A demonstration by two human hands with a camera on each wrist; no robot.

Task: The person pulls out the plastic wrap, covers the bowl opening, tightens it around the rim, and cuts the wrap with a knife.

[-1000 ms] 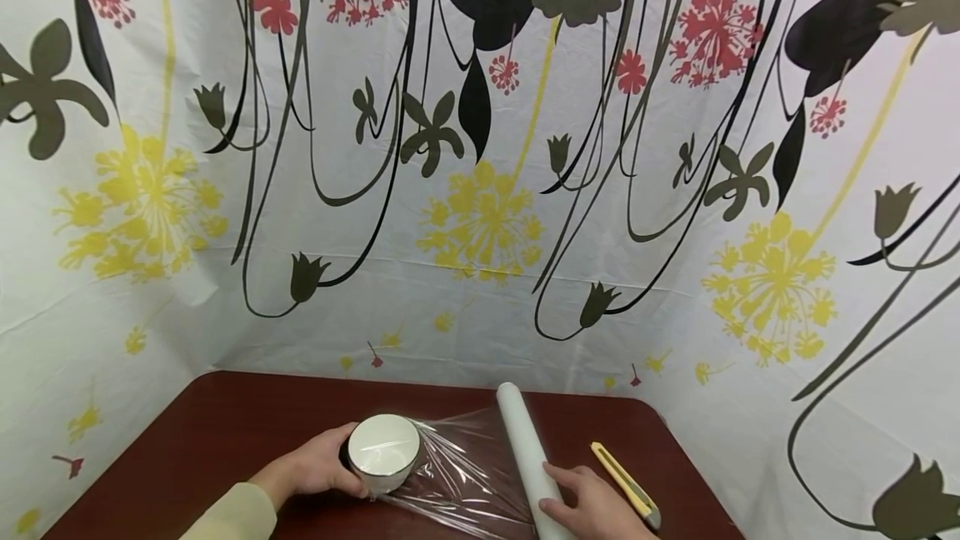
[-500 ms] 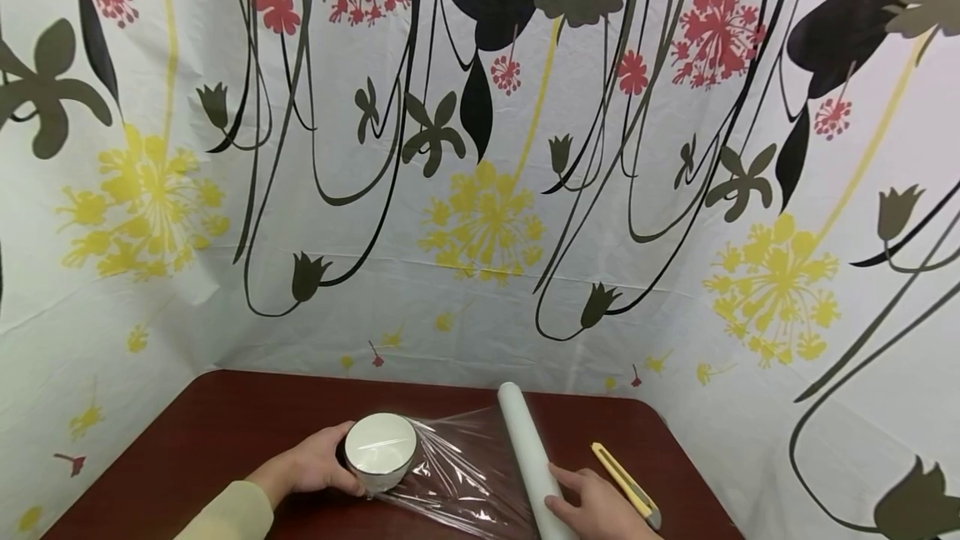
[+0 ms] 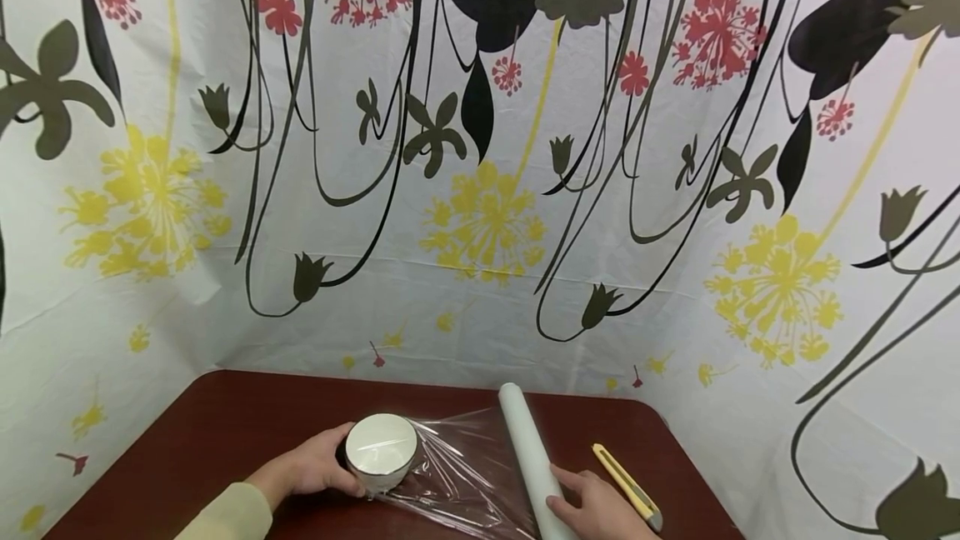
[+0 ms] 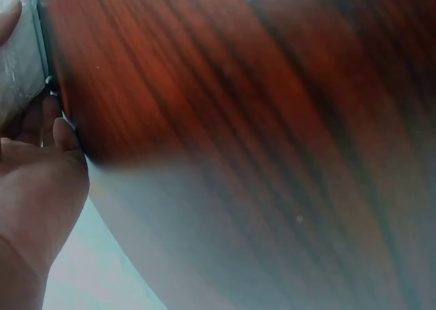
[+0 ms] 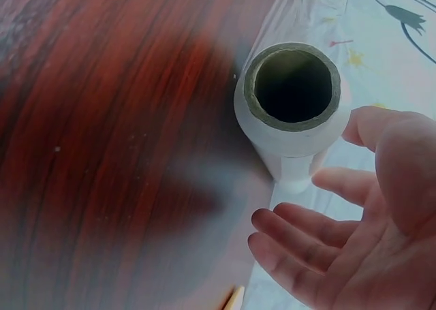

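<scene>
My left hand (image 3: 324,463) holds a round bowl (image 3: 381,446) with a pale inside, thumb at its near side and fingers round its left. Clear cling film (image 3: 468,465) lies over the bowl's mouth and stretches, creased and shiny, to a white roll (image 3: 528,457) on the table. At the near part of the roll is my right hand (image 3: 596,507), its thumb and forefinger touching the side. The right wrist view shows the hollow cardboard core (image 5: 291,85) at the roll's end, with the other fingers (image 5: 293,245) loosely extended beside it.
A yellow box cutter (image 3: 626,486) lies on the table just right of my right hand. The dark red table (image 3: 285,398) has rounded far corners. Flower-patterned white sheeting (image 3: 480,332) hangs behind it and along both sides.
My left hand and the bowl have shifted very slightly left. The creases and gleams in the film have changed. My right hand stays at the roll, which has barely moved.
</scene>
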